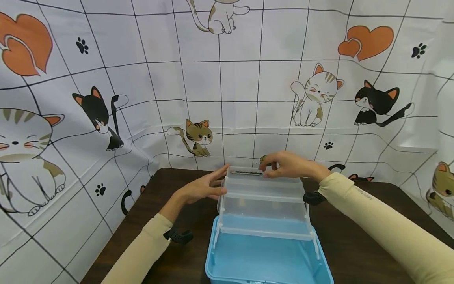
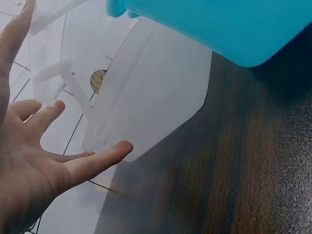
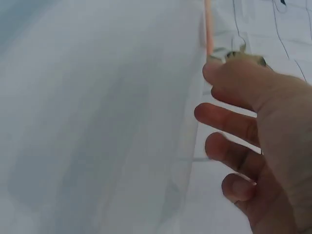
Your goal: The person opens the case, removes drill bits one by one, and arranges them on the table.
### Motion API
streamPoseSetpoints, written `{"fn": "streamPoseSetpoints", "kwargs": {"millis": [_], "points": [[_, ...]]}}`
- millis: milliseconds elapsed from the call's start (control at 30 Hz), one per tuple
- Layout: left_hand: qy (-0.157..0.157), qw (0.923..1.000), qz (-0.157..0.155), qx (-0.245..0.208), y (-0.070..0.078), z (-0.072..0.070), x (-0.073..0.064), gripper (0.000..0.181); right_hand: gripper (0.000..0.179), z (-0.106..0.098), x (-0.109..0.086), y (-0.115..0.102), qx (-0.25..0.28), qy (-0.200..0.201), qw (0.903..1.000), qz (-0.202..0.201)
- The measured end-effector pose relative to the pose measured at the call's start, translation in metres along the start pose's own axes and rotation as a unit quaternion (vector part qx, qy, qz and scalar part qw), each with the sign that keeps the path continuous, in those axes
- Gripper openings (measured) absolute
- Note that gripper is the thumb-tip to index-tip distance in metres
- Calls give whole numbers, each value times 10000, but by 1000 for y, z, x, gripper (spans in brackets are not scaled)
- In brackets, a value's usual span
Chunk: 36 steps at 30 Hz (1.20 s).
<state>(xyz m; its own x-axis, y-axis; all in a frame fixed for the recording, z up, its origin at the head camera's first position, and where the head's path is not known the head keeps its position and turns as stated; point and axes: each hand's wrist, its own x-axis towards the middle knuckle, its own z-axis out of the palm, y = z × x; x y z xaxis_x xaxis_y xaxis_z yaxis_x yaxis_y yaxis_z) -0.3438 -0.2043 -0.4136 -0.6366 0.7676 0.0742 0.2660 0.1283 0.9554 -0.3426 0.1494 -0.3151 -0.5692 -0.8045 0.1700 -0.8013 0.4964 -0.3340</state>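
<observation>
A light-blue storage box [image 1: 262, 258] stands unfolded, its translucent tiered trays [image 1: 264, 193] raised behind the base. Beside the trays' left edge is my left hand [image 1: 202, 187], fingers spread; in the left wrist view its fingertips lie near the clear plastic panel [image 2: 156, 92]. Over the topmost tray, my right hand [image 1: 287, 165] has its thumb and index finger at the end of a thin stick-like item [image 1: 246, 172]. The right wrist view shows this stick [image 3: 208, 29] as slender and orange-toned; its exact kind cannot be made out. The other right fingers curl loosely.
Underneath is a dark brown wooden table [image 1: 354, 225]. A white sheet [image 1: 241, 83] printed with cats and grid lines hangs behind and at both sides. The base of the blue box shows a bare floor.
</observation>
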Motion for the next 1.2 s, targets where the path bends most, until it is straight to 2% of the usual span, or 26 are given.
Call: {"fn": "streamPoseSetpoints", "kwargs": {"millis": [167, 400, 667, 1033, 1200], "points": [[20, 10000, -29, 33, 1, 0, 0, 101, 22, 1, 9, -4, 69, -285, 9996, -57], [13, 10000, -19, -9, 1, -1, 1, 101, 24, 3, 20, -2, -194, -504, 9985, -13], [10, 9999, 2, -103, 0, 0, 0, 100, 24, 7, 27, -4, 141, -521, 9984, -180], [21, 10000, 41, -79, 0, 0, -1, 107, 20, 17, 23, -1, -21, -383, 9992, -126], [11, 10000, 12, -56, 0, 0, 0, 104, 15, 19, 21, 0, -88, -304, 9995, -81]]}}
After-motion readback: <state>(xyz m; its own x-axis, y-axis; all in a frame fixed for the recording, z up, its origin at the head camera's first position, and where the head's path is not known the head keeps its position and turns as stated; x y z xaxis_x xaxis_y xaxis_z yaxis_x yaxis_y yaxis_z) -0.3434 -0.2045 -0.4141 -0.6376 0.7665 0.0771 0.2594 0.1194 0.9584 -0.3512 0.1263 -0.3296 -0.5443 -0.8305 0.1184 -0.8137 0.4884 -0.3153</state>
